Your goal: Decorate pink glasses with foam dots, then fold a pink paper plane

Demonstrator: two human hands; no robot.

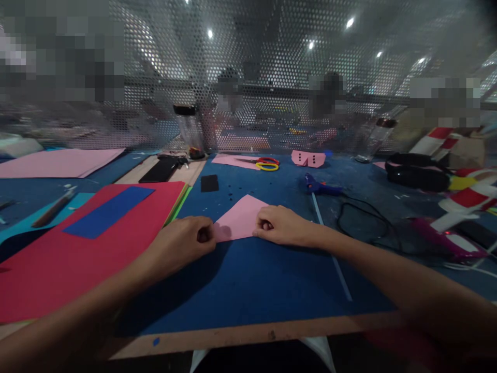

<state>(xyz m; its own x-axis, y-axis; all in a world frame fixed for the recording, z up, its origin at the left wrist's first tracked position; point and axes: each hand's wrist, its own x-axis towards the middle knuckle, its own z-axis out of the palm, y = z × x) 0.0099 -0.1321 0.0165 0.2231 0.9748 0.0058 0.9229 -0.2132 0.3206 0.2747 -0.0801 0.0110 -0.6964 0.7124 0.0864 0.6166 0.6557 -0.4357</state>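
Note:
A small pink sheet [240, 220] with a pointed far corner lies on the blue work surface in front of me. My left hand [192, 233] pinches its left corner, fingers curled. At its right side my right hand [281, 225] is closed on the near edge, thumb and fingers together. Beyond the sheet are scissors [266, 164] with red and yellow handles, resting on a pink strip [229, 160]. A folded pink piece with small black squares [308, 158] stands to their right. Left of the scissors lies a black square [209, 183].
A blue glue gun [320, 186] with a clear stick and black cord lies on the right. Red sheets [116, 248] with a blue strip are on the left, near a black phone [157, 170]. Clear bottles [190, 132] stand by a perforated metal screen [264, 62]; people are behind it.

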